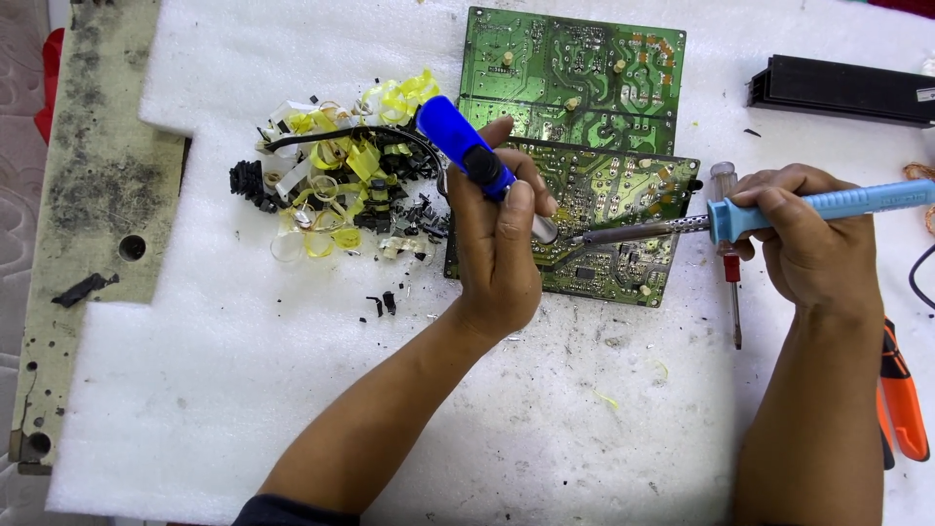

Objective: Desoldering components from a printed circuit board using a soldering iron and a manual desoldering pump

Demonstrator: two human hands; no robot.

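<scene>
My left hand (499, 248) grips a blue desoldering pump (463, 146), its metal tip (545, 230) pressed down on a green circuit board (614, 195) lying solder side up. My right hand (804, 239) holds a soldering iron by its light blue handle (838, 205). The iron's metal shaft (638, 232) points left, and its tip meets the board right beside the pump's tip. A second green circuit board (575, 78) lies just behind the first one.
A pile of yellow tape scraps and black parts (336, 190) lies left of the boards on the white foam sheet (243, 370). A red screwdriver (729, 263) lies by my right hand, orange pliers (901, 399) at the right edge, a black bar (842, 90) at the back right.
</scene>
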